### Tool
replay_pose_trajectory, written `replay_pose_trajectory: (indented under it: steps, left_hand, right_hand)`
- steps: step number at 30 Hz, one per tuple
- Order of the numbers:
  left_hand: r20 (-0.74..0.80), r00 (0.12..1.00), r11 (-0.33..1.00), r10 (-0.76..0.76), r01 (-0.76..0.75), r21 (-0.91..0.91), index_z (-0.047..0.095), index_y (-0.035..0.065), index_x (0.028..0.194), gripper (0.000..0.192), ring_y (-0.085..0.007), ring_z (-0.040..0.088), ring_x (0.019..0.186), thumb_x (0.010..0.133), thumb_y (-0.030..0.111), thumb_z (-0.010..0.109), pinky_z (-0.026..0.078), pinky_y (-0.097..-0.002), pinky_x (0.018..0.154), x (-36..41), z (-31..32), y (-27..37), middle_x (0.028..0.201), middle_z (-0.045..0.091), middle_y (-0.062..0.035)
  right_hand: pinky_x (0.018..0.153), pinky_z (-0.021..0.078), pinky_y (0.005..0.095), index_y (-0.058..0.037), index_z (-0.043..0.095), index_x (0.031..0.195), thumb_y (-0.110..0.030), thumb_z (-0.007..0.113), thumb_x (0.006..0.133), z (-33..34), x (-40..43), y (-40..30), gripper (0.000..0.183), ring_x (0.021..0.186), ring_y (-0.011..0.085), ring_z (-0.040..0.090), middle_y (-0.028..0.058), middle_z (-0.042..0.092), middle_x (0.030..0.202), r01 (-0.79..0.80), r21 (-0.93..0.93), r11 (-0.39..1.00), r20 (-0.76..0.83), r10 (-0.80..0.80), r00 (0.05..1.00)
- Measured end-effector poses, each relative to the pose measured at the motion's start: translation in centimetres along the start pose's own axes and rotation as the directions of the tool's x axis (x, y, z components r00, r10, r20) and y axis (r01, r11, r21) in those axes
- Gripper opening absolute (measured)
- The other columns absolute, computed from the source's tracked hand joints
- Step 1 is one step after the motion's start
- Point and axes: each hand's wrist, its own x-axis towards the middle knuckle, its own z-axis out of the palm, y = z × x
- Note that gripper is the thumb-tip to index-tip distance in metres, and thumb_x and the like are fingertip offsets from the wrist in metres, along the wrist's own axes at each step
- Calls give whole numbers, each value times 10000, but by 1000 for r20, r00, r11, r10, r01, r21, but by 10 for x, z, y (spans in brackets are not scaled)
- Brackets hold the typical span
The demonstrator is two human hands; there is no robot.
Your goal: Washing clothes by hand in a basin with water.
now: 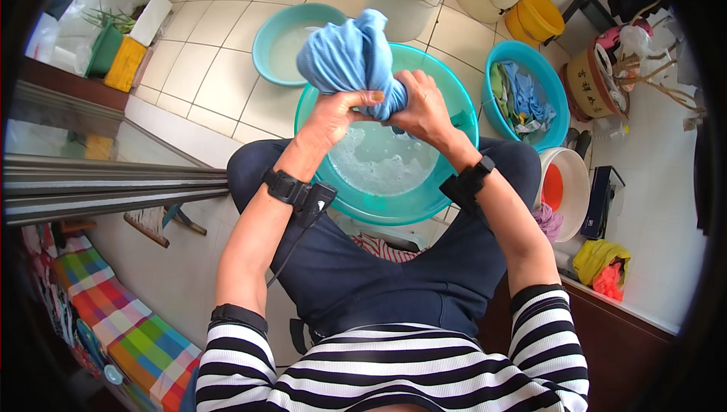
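A light blue cloth (346, 54), twisted and bunched, is held up over a large teal plastic basin (386, 210). My left hand (338, 114) grips it from below on the left, thumb laid across the fabric. On the other side, my right hand (423, 102) clenches the cloth's right end, close to the left one. Cloudy water with white suds (380, 165) fills the basin's bottom, and something dark partly shows in it beneath the right hand. The basin stands between my knees.
Left of the big basin is a smaller teal basin (264, 48) with cloudy water. Behind stand white buckets (392, 11) and a yellow bucket (534, 17). At right, a blue basin (559, 128) holds wet clothes, near a potted plant (590, 85). A sliding-door frame (113, 187) juts from the left.
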Motion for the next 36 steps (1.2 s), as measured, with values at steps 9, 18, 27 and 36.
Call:
replay_pose_trajectory:
  steps: [9, 18, 27, 36]
  left_hand:
    - [8, 927, 886, 375, -361, 291, 655, 12, 1116, 378, -182, 666, 935, 763, -23, 786, 540, -334, 861, -19, 17, 50, 1035, 694, -62]
    - [420, 764, 93, 490, -525, 846, 612, 18, 1080, 382, -285, 625, 1038, 732, 42, 767, 501, -371, 878, -50, 33, 56, 1111, 652, -167]
    - [924, 367, -700, 109, -632, 334, 641, 207, 986, 190, -343, 555, 1245, 798, 184, 660, 544, -531, 909, -61, 74, 42, 1260, 590, -185]
    - [906, 378, -644, 190, -649, 405, 643, 143, 1169, 355, -293, 564, 1223, 815, 135, 667, 499, -455, 985, -71, 77, 40, 1280, 572, -128]
  right_hand:
    - [1019, 432, 436, -42, 535, 1366, -476, 771, 745, -53, 3, -14, 794, 1264, 331, 488, 162, 510, 1356, -219, 532, 818, 66, 217, 974]
    - [964, 483, 601, 128, 282, 1445, -753, 525, 846, -66, -29, -40, 1093, 1235, 402, 546, 258, 464, 1415, -622, 651, -435, 667, -62, 742]
    - [1071, 402, 424, -99, 482, 1397, -616, 567, 910, -67, -18, -31, 715, 1309, 257, 491, 94, 500, 1431, -630, 673, -388, 678, -16, 735]
    - [903, 522, 345, -34, 725, 964, -121, 765, 803, -64, -19, -25, 187, 923, 181, 658, 51, 717, 979, -392, 810, -435, 522, 233, 820]
